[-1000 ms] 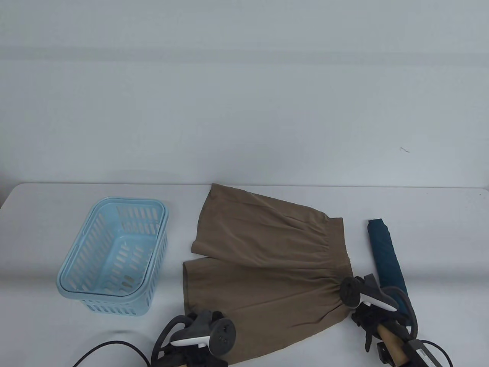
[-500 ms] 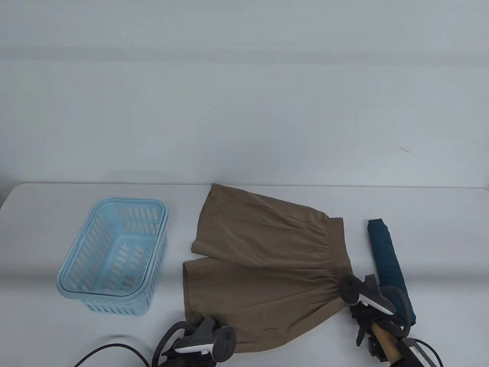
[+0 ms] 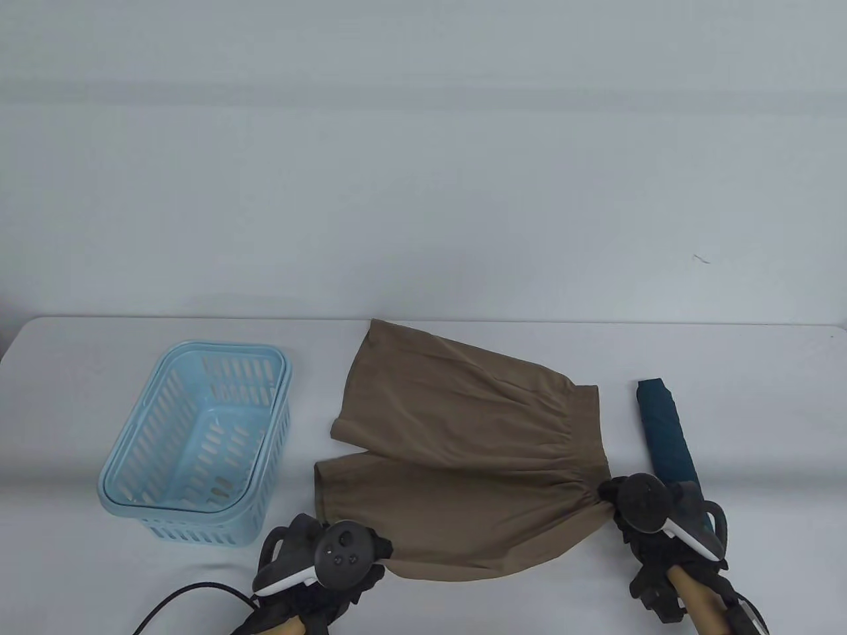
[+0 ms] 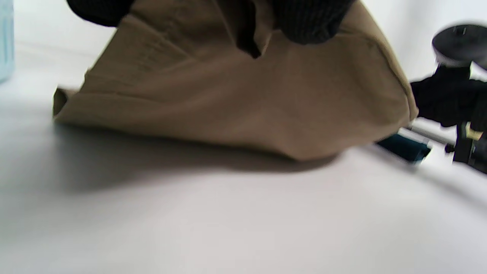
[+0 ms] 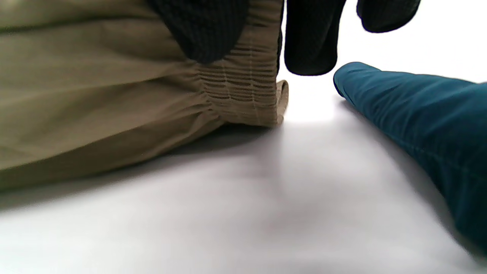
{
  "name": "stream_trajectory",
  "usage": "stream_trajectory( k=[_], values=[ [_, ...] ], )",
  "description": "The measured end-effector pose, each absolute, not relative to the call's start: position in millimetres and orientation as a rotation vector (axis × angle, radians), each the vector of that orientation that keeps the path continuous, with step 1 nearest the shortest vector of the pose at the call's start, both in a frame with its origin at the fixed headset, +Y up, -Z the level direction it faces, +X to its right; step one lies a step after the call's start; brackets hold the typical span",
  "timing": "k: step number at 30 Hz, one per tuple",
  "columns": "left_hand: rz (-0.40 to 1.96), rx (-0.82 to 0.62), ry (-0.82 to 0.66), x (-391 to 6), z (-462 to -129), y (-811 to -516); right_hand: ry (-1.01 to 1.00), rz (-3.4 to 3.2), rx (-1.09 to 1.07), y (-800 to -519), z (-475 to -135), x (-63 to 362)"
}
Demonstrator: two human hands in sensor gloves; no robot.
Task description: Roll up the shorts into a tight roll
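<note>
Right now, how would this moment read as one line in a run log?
stage: lifting near edge, unrolled | left hand: pinches shorts leg hem | right hand: pinches waistband corner | basket: left of shorts

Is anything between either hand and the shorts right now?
No. The left hand grips the near leg hem of the shorts, the right hand pinches the waistband. The teal folded umbrella lies apart, beside the right hand.

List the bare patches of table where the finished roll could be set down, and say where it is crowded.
Bare table lies right of the folded teal cloth, behind the basket, and in a narrow strip between basket and shorts. The near edge is crowded: the left hand and right hand grip the shorts there, close beside the cloth.
</note>
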State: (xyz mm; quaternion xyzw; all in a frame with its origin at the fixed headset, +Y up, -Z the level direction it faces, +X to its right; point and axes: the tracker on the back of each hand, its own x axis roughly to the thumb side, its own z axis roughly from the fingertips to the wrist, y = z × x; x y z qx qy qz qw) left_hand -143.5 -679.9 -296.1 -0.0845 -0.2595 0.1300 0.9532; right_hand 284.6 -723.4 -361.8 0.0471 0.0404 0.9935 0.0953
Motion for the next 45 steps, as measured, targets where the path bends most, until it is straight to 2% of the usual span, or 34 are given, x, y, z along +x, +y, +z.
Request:
stream_trajectory(
  k=[15, 22, 26, 33, 45],
  values=[
    [0.373, 0.108, -0.597, -166, -244, -576, 0.266, 2.467, 0.288, -671, -326, 320],
    [0.450, 0.170, -0.619, -167, -240, -543, 0.198, 2.316, 0.179, -644, -314, 323],
    [0.407, 0.155, -0.547, -166, -258, -539, 0.173, 2.326, 0.098, -644, -318, 321],
    [0.357, 0.044, -0.401, -161, -308, -553, 0.158, 2.448, -0.015, -651, -338, 312],
    [0.279, -0.094, -0.103, -151, -432, -608, 0.211, 2.626, -0.111, -681, -399, 297]
  ],
)
